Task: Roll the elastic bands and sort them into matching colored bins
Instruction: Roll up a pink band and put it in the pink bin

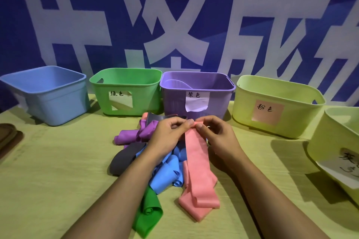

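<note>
I have both hands on the pink elastic band [196, 153]: my left hand [169, 132] and right hand [217, 132] pinch its far end between thumb and fingertips, just in front of the purple bin [196, 91], while the rest trails back toward me over the pile of blue, purple, grey and green bands on the table [58, 170]. It looks light, thin and floppy, probably a little tacky, so I judge it will sag and unroll unless the first turn is tight. I would keep hold at both corners of that end, rolling evenly, before carrying it to the bin with the pink label [268, 111].
</note>
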